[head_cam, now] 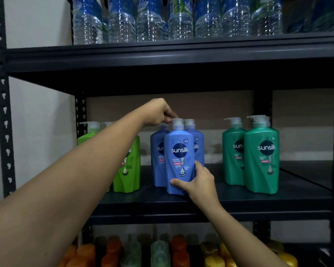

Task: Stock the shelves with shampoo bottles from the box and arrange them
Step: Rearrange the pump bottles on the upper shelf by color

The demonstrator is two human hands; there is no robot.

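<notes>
Three blue Sunsilk shampoo bottles stand in the middle of the dark metal shelf [239, 199]. The front blue bottle [178, 158] is held by both hands: my left hand [158, 112] pinches its grey pump top from above, and my right hand [198, 180] grips its lower right side, thumb across the base. Two more blue bottles [157, 157] stand just behind it. Light green bottles [126, 170] stand to the left, partly hidden by my left forearm. Two dark green bottles [261, 157] stand to the right. The box is out of view.
The shelf above carries a row of clear water bottles [148, 20]. The shelf below holds orange, green and yellow bottles [179, 251]. Black perforated uprights [3, 105] frame the rack. A bare stretch of shelf lies between the blue and dark green bottles.
</notes>
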